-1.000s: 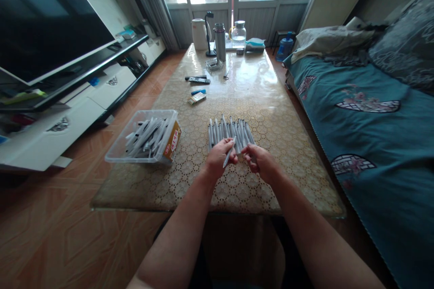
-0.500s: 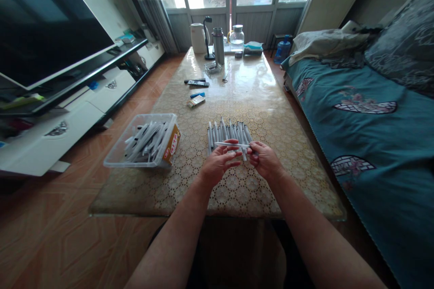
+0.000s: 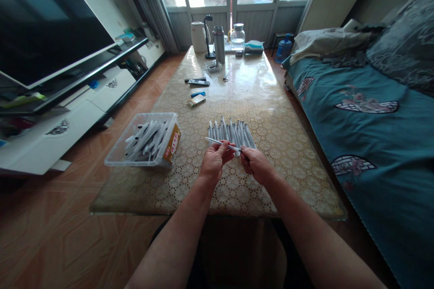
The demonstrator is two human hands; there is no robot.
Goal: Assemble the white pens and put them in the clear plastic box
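A slim white pen (image 3: 213, 140) is held between my two hands, its tip pointing left and slightly up. My left hand (image 3: 214, 160) pinches its middle between thumb and fingers. At its dark right end, my right hand (image 3: 255, 161) is closed round it. Just beyond my hands, several similar white and grey pens (image 3: 232, 131) lie side by side in a row on the patterned table cover (image 3: 237, 194). To the left stands a clear plastic box (image 3: 127, 163) with many more pens (image 3: 149, 140) heaped inside.
Farther up the table lie a cigarette pack (image 3: 197, 100), a blue lighter (image 3: 198, 94) and a dark remote (image 3: 198, 82). A glass ashtray (image 3: 213, 67), a steel flask (image 3: 219, 45), a white kettle (image 3: 198, 37) and a glass jug (image 3: 238, 38) stand behind. A bed (image 3: 359, 135) runs along the right.
My left hand has closed from loosely spread fingers to a pinch on the pen. The pen has tilted, its left tip higher and farther left. My right hand has dropped slightly.
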